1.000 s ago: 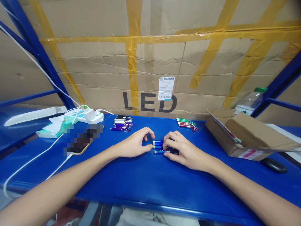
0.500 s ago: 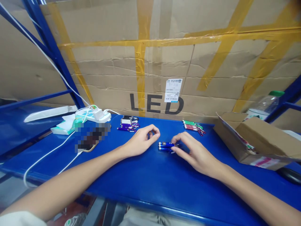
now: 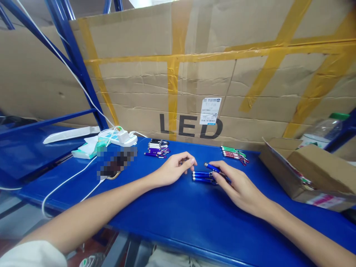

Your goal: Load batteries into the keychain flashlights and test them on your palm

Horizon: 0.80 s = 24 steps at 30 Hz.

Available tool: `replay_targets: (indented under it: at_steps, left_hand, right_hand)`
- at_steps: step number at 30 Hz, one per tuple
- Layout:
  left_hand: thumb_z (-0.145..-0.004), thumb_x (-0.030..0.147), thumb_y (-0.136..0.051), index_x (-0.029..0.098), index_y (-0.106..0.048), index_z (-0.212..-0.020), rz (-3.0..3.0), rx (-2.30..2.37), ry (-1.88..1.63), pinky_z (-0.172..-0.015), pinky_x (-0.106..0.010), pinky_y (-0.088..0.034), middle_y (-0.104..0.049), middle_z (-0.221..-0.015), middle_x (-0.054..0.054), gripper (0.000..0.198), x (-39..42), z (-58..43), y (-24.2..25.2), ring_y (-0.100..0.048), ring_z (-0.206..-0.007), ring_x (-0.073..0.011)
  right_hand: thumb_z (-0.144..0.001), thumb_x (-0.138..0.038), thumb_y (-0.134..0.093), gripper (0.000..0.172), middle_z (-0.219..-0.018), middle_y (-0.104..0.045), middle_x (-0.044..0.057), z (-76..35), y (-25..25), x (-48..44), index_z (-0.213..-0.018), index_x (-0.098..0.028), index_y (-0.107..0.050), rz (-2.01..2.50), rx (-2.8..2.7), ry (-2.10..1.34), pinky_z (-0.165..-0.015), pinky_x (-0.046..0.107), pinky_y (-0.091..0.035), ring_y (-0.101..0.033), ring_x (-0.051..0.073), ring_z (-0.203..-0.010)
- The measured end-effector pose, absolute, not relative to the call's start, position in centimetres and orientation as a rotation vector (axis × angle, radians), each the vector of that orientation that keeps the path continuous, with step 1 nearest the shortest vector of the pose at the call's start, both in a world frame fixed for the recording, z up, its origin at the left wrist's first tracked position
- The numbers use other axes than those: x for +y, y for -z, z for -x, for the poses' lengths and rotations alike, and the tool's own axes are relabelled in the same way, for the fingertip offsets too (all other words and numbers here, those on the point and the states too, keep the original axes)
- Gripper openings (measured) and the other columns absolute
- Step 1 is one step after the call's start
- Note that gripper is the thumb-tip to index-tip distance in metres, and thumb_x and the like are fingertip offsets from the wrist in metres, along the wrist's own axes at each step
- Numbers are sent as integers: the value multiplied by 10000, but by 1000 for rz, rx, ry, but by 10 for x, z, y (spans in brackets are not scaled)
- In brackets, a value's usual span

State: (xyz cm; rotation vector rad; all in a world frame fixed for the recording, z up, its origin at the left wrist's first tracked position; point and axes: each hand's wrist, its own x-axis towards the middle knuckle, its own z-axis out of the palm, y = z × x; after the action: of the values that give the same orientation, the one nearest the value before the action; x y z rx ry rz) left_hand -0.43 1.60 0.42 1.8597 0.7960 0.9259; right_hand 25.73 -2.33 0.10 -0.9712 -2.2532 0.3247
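Between the thumb and fingers of my right hand (image 3: 236, 185) is a blue mini flashlight (image 3: 211, 167), its front end pointing left and slightly tilted up. Just below it, several more blue mini flashlights (image 3: 202, 177) lie side by side on the blue tabletop (image 3: 172, 218). My left hand (image 3: 175, 168) hovers to the left of that row, fingers curled in toward the thumb, with nothing visible in them. Behind it lie black, silver and purple mini flashlights (image 3: 157, 149). Green and red ones (image 3: 233, 154) with small clips form another group at the back right.
An open cardboard box (image 3: 294, 178) stands on the right, a clear bottle (image 3: 325, 128) with a green cap behind it. On the left are a phone (image 3: 118, 163), a power strip (image 3: 122, 138), white cables and a tissue pack (image 3: 86, 148). A large taped carton (image 3: 139, 89) walls off the back.
My right hand has lifted one blue flashlight off the row and tilted it. The left hand's fingers have curled closer together. The view has shifted a little, so everything sits farther right.
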Motion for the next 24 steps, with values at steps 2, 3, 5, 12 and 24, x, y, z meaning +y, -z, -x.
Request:
replay_targets:
  at_steps: [2, 3, 5, 12, 24]
  left_hand:
    - [-1028, 633, -598, 167, -686, -1025, -1839, 789, -927, -736, -294, -485, -702, -898, -47, 474, 16, 4, -4, -599, -748, -158]
    - [-1024, 633, -606, 166, -687, -1023, -1835, 784, -928, -737, -295, -485, -700, -889, -45, 474, 16, 4, -5, -599, -747, -157]
    - [-1024, 632, -608, 164, -687, -1025, -1833, 781, -927, -736, -295, -484, -702, -884, -44, 474, 16, 4, -4, -598, -746, -156]
    - [-1019, 723, -530, 167, -689, -1091, -1716, 805, -1014, -693, -287, -481, -728, -991, -88, 583, 23, 2, -1, -625, -803, -173]
    - [-1043, 787, -363, 202, -625, -1399, -1274, 733, -1018, -1047, -430, -518, -676, -1474, -167, 733, 26, 5, -8, -629, -1343, -316]
  right_hand:
    - [-1151, -369, -446, 234, -1154, -742, 58, -257, -2, -23, -1285, -261, -605, 974, -2286, -326, -877, 345, -548, -719, 224, -994]
    - [-1154, -376, -441, 231, -1129, -743, 55, -256, -3, -23, -1239, -256, -619, 979, -2304, -334, -868, 345, -543, -718, 222, -977]
    - [-1156, -387, -437, 230, -1043, -739, 42, -256, -4, -23, -1165, -249, -622, 1007, -2329, -357, -807, 336, -531, -713, 212, -896]
    - [-1169, -387, -390, 245, -1073, -760, 54, -258, -5, -27, -1238, -255, -585, 1023, -2402, -365, -791, 348, -530, -745, 224, -894]
    - [-1150, -341, -404, 289, -1066, -792, 89, -261, -1, -23, -1281, -208, -623, 1061, -2478, -199, -736, 340, -530, -768, 238, -849]
